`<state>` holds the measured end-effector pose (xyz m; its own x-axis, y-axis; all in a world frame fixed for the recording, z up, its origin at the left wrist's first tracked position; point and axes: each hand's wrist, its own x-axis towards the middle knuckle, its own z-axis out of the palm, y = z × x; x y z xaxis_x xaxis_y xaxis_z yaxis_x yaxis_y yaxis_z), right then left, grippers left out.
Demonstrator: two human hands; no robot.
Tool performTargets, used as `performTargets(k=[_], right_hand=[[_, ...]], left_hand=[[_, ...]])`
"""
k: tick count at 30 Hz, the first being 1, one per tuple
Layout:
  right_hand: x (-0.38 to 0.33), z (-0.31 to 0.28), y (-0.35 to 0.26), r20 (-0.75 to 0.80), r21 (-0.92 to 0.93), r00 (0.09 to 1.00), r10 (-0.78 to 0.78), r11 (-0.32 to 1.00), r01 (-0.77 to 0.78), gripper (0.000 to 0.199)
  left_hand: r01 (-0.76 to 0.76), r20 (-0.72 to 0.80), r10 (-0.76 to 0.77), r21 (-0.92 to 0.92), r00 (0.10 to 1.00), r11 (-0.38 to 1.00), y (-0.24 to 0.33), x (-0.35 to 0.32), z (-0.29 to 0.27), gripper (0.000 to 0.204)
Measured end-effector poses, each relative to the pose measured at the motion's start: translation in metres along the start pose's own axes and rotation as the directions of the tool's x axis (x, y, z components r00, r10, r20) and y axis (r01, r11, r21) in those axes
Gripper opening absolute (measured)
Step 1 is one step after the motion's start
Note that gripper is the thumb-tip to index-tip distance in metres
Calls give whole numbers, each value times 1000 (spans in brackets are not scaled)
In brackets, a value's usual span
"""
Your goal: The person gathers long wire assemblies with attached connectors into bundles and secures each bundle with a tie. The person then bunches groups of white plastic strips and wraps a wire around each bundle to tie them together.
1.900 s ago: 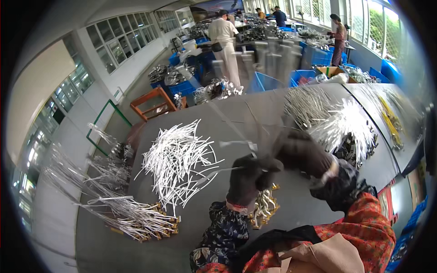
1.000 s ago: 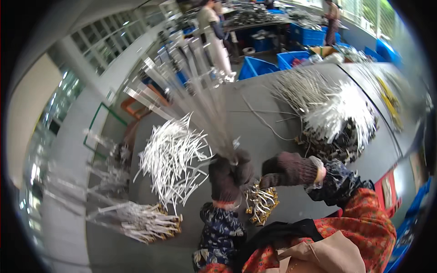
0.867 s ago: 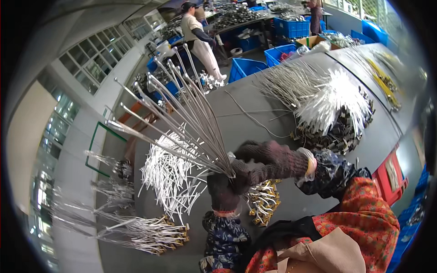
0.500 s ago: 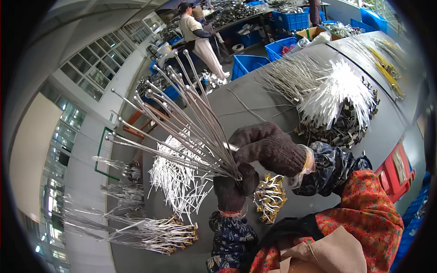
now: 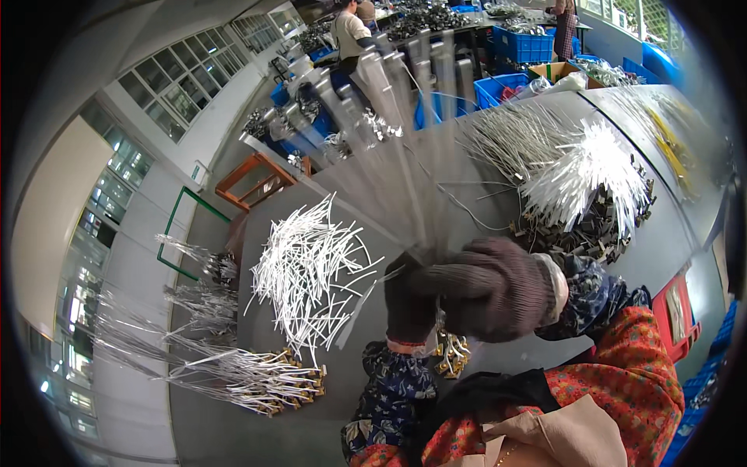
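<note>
Wires [image 5: 426,222] have swung rightward, fanning up from the left fingers [image 5: 411,289].

"What does the bundle [image 5: 424,210] look like?"
"Thin grey strands, gathered at the base and fanning up and away, some slanting left, others nearly straight, their far ends spread and blurred."
"Where is it?"
"Above the tabletop [image 5: 510,359], its base in the left grip [image 5: 411,300]. The right grip [image 5: 498,288] is close against it; whether it also clasps, I can't tell."

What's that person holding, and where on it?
A bundle of wires, gripped at its lower end in the left hand; whether the right hand grips too is unclear.
</note>
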<state>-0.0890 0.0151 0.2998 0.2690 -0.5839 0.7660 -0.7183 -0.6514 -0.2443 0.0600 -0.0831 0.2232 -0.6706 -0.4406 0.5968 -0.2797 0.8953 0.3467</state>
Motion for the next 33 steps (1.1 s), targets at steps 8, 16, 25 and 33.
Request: performTargets(k=[8,16,25,33], right_hand=[[12,-6,0,144,-77,981,127,990,-116,31],[26,-4,7,243,233,970,-15,972,-43,19],[22,5,-1,265,441,817,512,689,-575,12],[47,-9,-16,167,-360,900,-402,825,436,32]], left_hand=[[201,-444,-490,-553,750,809,40,-10,-13,14],[129,-271,-452,-724,850,678,56,-3,-65,24],[-137,-396,53,-185,917,973,46,-19,-69,27],[-268,-434,-72,-671,898,691,28,-12,-31,28]])
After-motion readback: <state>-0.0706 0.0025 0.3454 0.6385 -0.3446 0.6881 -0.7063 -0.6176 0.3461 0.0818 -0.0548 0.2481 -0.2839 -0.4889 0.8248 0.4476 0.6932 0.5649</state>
